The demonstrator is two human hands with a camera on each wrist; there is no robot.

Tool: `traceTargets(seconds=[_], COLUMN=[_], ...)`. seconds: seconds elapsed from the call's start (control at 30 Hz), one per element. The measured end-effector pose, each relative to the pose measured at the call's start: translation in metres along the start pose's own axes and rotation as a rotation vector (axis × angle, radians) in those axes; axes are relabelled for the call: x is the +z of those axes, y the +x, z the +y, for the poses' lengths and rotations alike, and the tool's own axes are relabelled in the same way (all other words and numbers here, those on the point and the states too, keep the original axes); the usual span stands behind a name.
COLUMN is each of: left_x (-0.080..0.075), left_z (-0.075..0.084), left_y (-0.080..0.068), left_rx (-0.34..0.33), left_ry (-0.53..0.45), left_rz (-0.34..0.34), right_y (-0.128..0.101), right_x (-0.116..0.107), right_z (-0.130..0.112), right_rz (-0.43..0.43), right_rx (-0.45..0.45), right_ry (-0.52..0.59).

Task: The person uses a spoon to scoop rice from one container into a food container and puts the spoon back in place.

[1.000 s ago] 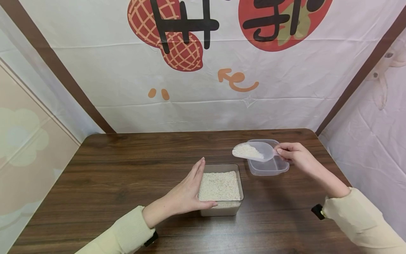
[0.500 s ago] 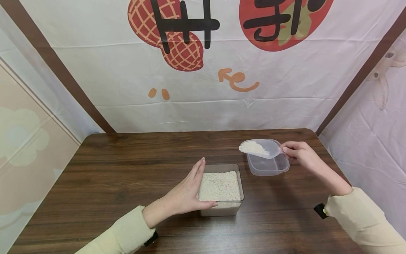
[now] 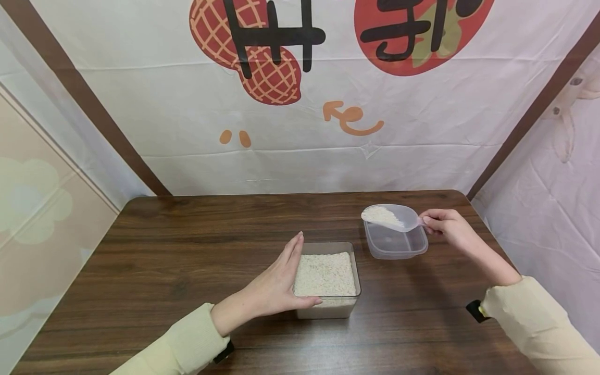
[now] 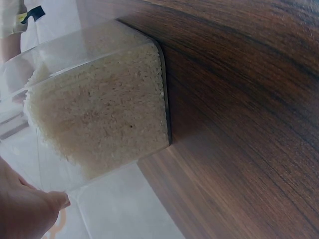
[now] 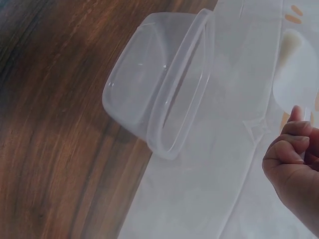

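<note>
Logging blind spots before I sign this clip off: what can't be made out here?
- Head view: the clear plastic scoop hides part of the empty clear plastic tub.
- Right wrist view: the scoop runs off the right edge; the right hand covers its handle.
- Left wrist view: the left hand is cut off; the clear rectangular rice box looks blurred at its near wall.

Staged recording booth: printed cloth backdrop (image 3: pixel 300 104) behind wooden table (image 3: pixel 187 250).
</note>
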State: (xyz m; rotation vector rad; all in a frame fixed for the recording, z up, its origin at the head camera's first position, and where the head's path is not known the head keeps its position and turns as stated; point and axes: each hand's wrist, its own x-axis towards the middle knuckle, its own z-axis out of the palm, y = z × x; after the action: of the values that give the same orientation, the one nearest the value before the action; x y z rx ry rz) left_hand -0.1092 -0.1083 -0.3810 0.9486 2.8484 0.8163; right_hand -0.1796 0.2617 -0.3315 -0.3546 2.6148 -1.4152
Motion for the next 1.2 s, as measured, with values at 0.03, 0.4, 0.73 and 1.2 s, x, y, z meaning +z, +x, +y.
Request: traceTargets(seconds=[0.03,0.4,0.73,1.2], left_x=[0.000,-0.001,0.000,-0.001], left_z=[0.000,0.000,-0.001,0.000], left_y=[0.000,0.000,0.000,0.000], left_rx=[-0.001,0.004,0.003,0.001], left_ry=[-0.001,-0.003,-0.011,-0.009], left_rz=[-0.002,0.003,0.002,-0.001], right_y=[0.000,0.002,0.005,0.007], right_x=[0.000,-0.004,-0.005,0.001], right_z=[0.001,0.013,0.025,0.039], right_rz=[0.001,0.032,0.067,0.116], right_rx=[0.002,0.022,0.052,0.098], right_ry=[0.000,-0.059,-0.119,-0.270])
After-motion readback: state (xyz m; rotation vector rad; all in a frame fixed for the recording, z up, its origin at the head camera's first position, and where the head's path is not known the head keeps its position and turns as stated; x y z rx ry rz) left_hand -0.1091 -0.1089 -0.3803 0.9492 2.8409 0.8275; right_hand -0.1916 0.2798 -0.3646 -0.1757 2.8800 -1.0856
